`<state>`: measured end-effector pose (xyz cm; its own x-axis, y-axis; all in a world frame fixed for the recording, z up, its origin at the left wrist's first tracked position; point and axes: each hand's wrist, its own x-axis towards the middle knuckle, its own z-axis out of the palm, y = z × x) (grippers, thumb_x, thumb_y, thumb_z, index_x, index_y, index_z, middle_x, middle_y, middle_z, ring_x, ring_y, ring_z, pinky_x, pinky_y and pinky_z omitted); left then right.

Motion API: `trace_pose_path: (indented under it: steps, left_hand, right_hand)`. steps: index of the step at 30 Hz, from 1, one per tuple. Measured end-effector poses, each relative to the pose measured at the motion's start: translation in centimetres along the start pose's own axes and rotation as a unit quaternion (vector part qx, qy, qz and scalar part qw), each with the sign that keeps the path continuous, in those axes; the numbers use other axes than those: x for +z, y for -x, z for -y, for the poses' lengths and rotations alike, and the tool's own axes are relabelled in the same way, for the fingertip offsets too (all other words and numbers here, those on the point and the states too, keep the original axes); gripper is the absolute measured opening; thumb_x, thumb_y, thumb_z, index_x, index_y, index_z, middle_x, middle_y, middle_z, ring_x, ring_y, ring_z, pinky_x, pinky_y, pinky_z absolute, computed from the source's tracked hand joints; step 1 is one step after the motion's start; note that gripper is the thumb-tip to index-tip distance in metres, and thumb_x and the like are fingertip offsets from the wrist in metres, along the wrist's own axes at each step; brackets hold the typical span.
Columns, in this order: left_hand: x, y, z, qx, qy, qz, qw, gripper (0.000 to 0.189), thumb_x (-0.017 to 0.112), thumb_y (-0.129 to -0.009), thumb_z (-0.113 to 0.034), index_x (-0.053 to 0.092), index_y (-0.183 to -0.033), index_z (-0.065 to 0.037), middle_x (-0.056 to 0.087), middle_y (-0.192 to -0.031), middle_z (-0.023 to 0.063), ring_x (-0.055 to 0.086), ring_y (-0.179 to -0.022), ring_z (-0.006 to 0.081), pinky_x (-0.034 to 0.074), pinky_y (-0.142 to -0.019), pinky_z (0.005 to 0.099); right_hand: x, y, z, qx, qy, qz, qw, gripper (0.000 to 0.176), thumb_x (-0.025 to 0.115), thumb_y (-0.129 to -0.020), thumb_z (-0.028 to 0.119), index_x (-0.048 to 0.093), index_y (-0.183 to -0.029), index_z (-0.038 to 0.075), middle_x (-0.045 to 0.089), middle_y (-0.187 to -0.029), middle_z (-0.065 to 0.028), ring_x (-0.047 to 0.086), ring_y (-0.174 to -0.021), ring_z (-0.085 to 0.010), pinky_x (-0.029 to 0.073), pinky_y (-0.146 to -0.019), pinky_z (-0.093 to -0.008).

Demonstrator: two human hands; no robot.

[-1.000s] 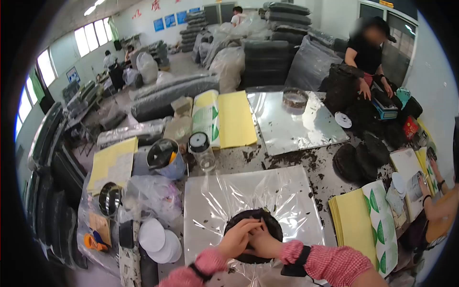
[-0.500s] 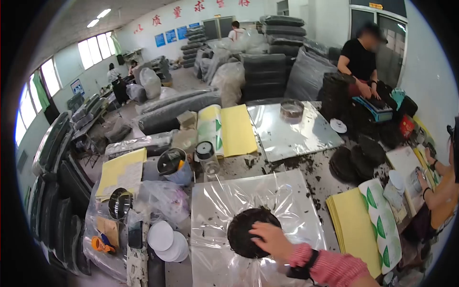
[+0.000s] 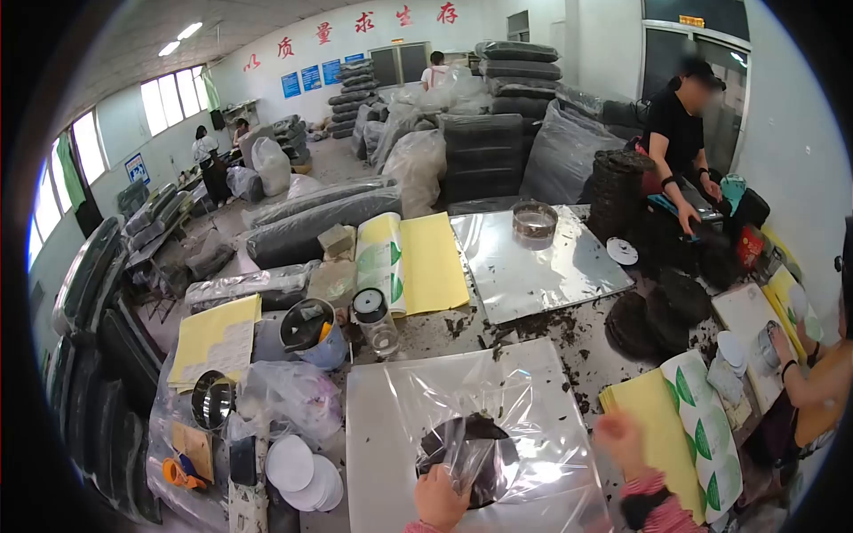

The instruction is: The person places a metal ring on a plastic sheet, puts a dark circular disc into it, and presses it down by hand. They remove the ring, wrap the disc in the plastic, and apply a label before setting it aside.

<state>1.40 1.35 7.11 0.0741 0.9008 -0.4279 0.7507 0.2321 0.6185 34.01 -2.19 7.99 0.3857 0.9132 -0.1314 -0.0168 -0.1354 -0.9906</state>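
A round dark cake of dry, leafy material [image 3: 498, 484] lies on clear plastic film [image 3: 391, 400] over a pale square board. My left hand [image 3: 441, 497] is closed on a gathered edge of the film, which is drawn partly across the cake. To the right, above the board's right edge, my right hand [image 3: 620, 440] is raised and blurred, with its fingers curled; whether it holds anything is hidden by the blur.
Yellow paper stacks [image 3: 635, 409] lie at right. White discs [image 3: 306, 471], a lidded jar [image 3: 373, 320] and a bucket [image 3: 315, 333] stand left. Behind are a metal ring [image 3: 535, 225] and dark round cakes [image 3: 653, 311]. Two co-workers are at the right.
My left hand has come into view holding film over the cake. My right hand has lifted off the cake and moved right. The co-worker at the back right has reached downward.
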Motion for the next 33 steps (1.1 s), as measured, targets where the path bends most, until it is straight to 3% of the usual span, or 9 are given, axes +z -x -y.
trace_pose_path:
  steps: [3,9,13,15,17,21,26,29,33]
  left_hand:
    - [1.3,0.6,-0.2,0.219,-0.066,-0.267,0.936,0.035,0.074,-0.075,-0.023,0.056,-0.096,0.0,0.054,-0.103,0.021,0.053,-0.092,0.0424,0.043,-0.078,0.0495]
    - [-2.9,2.0,-0.8,0.319,-0.14,-0.161,0.923,0.043,0.076,-0.068,-0.021,0.056,-0.101,-0.001,0.052,-0.106,0.0205,0.05,-0.099,0.0403,0.044,-0.086,0.0464]
    - [-4.5,-1.6,2.5,0.28,0.144,-0.3,0.9,0.07,0.083,-0.068,-0.026,0.05,-0.124,-0.002,0.051,-0.125,0.0183,0.049,-0.117,0.0352,0.041,-0.099,0.0441]
    - [-2.7,-4.6,4.0,0.09,0.571,-0.004,0.816,0.086,0.086,-0.067,-0.026,0.041,-0.135,0.0,0.049,-0.132,0.0192,0.05,-0.119,0.0342,0.042,-0.099,0.0455]
    - [-3.6,-0.7,-2.9,0.377,0.039,-0.21,0.901,0.076,0.084,-0.07,-0.021,0.047,-0.133,0.0,0.055,-0.124,0.0226,0.057,-0.11,0.0396,0.047,-0.094,0.0437]
    - [-0.5,-3.0,0.5,0.399,-0.025,-0.237,0.886,0.07,0.084,-0.067,-0.025,0.052,-0.124,0.001,0.055,-0.12,0.0236,0.055,-0.108,0.0411,0.046,-0.092,0.0456]
    - [0.1,-2.0,0.1,0.259,0.121,-0.3,0.91,0.056,0.07,-0.08,-0.02,0.049,-0.127,0.001,0.047,-0.127,0.0264,0.051,-0.11,0.0423,0.041,-0.095,0.0496]
    - [0.1,-2.2,0.6,0.279,-0.014,-0.313,0.908,0.068,0.072,-0.077,-0.023,0.044,-0.134,0.001,0.047,-0.13,0.0247,0.048,-0.115,0.0414,0.038,-0.098,0.05]
    - [-2.8,0.5,-2.6,0.314,-0.004,-0.093,0.945,0.063,0.061,-0.084,-0.022,0.04,-0.14,0.0,0.045,-0.138,0.0208,0.043,-0.124,0.0401,0.032,-0.107,0.0496]
  right_hand:
    - [6.9,1.2,-4.2,-0.055,0.088,0.127,0.986,0.046,0.066,-0.087,0.011,0.049,-0.128,-0.002,0.057,-0.115,-0.006,0.056,-0.107,-0.016,0.048,-0.087,-0.0296]
    - [17.3,2.9,3.0,-0.35,0.199,0.08,0.912,0.042,0.065,-0.084,0.008,0.056,-0.124,0.004,0.061,-0.115,-0.0123,0.06,-0.108,-0.0281,0.049,-0.088,-0.0329]
    - [17.5,2.3,0.2,-0.43,0.242,0.127,0.86,0.035,0.061,-0.077,-0.005,0.062,-0.112,0.003,0.063,-0.109,-0.0155,0.057,-0.102,-0.0368,0.047,-0.089,-0.0458]
    - [17.8,2.8,0.9,-0.413,0.302,0.161,0.844,0.033,0.062,-0.079,-0.002,0.061,-0.112,0.003,0.061,-0.108,-0.0176,0.057,-0.102,-0.0355,0.048,-0.088,-0.0429]
    - [16.1,2.6,3.1,-0.394,0.212,0.206,0.87,0.032,0.061,-0.083,0.001,0.059,-0.114,0.002,0.059,-0.109,-0.0181,0.057,-0.103,-0.0341,0.047,-0.089,-0.0418]
    - [15.4,-2.3,-1.6,-0.128,-0.038,0.013,0.991,0.035,0.046,-0.1,0.019,0.048,-0.128,0.0,0.053,-0.126,-0.0161,0.054,-0.114,-0.0286,0.04,-0.101,-0.0403]
    - [18.8,-0.2,5.9,-0.35,0.127,0.346,0.861,0.034,0.06,-0.091,0.026,0.061,-0.114,0.0,0.061,-0.112,-0.0167,0.058,-0.106,-0.0348,0.045,-0.092,-0.0453]
    - [16.8,3.8,-1.2,-0.363,0.222,0.279,0.861,0.055,0.069,-0.081,0.032,0.058,-0.124,-0.001,0.057,-0.124,-0.0208,0.053,-0.118,-0.0377,0.043,-0.099,-0.0474]
    - [17.4,-0.1,1.0,-0.352,0.265,0.29,0.849,0.027,0.057,-0.078,0.008,0.064,-0.103,0.003,0.064,-0.093,-0.0107,0.064,-0.086,-0.0271,0.051,-0.075,-0.036]
